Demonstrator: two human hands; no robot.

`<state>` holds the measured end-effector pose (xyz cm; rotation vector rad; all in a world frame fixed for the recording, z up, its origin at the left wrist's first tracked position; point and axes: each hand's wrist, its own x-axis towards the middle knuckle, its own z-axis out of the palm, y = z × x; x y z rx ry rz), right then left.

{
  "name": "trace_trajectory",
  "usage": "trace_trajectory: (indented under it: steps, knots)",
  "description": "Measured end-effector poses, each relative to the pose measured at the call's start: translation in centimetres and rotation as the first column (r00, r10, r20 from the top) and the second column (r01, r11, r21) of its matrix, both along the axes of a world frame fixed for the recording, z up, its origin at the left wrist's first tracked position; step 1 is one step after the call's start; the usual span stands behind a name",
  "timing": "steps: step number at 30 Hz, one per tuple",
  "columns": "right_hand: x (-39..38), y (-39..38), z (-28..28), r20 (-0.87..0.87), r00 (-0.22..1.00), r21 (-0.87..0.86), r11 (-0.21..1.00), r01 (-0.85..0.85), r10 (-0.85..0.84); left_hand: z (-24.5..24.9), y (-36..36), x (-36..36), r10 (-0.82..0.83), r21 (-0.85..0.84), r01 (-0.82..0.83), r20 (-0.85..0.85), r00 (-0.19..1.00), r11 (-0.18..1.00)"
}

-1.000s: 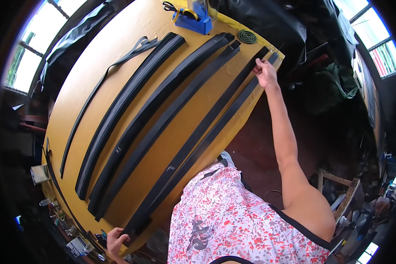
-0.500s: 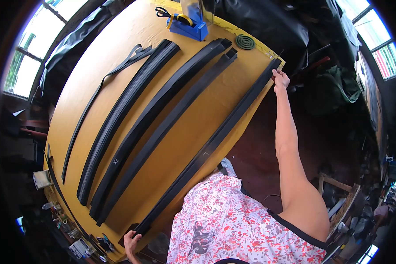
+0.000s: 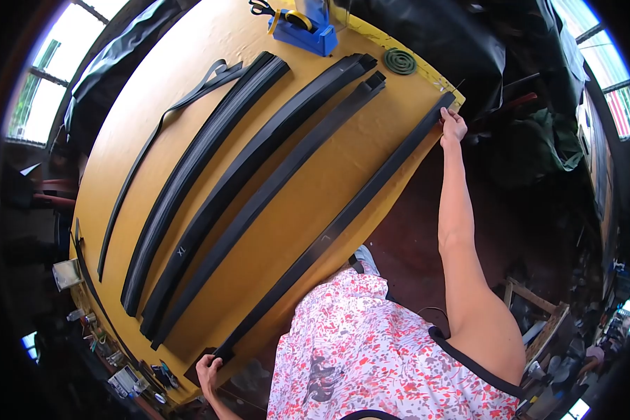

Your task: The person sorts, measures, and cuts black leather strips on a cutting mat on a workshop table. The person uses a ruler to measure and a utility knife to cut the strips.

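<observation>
A long black strip [image 3: 343,217] with a small light mark lies along the near edge of the yellow table [image 3: 294,259]. At its far upper end, my right hand [image 3: 453,127] pinches the strip between thumb and fingers. My left hand [image 3: 208,367], fingers closed, grips the strip's lower end near the table corner. Beside it lie a flat black strip [image 3: 273,203], a stack of black strips [image 3: 241,171] marked "XL" or similar, and another layered black stack [image 3: 199,164].
A thin black strap [image 3: 147,147] curves along the far side. Toward the table's upper end are a blue tape dispenser [image 3: 308,35], scissors [image 3: 262,7] and a coiled green strip [image 3: 400,61]. Small tools [image 3: 164,374] sit at the lower left edge. A wooden frame [image 3: 546,315] stands at right.
The strip between my hands now looks narrower and flatter, with its layers more closely aligned. Both hands stay at its ends. The view has shifted slightly.
</observation>
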<state>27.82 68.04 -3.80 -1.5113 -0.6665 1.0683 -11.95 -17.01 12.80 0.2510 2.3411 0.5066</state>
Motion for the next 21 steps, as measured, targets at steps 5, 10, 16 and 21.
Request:
trace_trajectory:
  steps: [5,10,16,21]
  knots:
    - [0.3,0.6,-0.1,0.021,0.999,-0.016,0.999,-0.032,0.032,-1.6,0.1,-0.6,0.008,0.068,-0.009,0.016,1.0,0.998]
    - [0.6,0.5,-0.5,0.413,0.911,0.063,0.998,-0.031,0.002,-3.3,-0.9,-0.7,-0.055,0.033,0.061,-0.15,0.987,0.998]
    - [2.0,1.9,-0.2,0.814,0.576,0.087,0.965,-0.247,0.074,-5.3,-0.9,0.0,-0.347,-0.169,0.307,-0.328,0.878,0.937]
    - [1.4,0.4,2.9,0.972,0.233,0.08,0.869,-0.488,0.041,-5.5,3.8,3.1,-0.45,-0.208,0.4,-0.356,0.819,0.893]
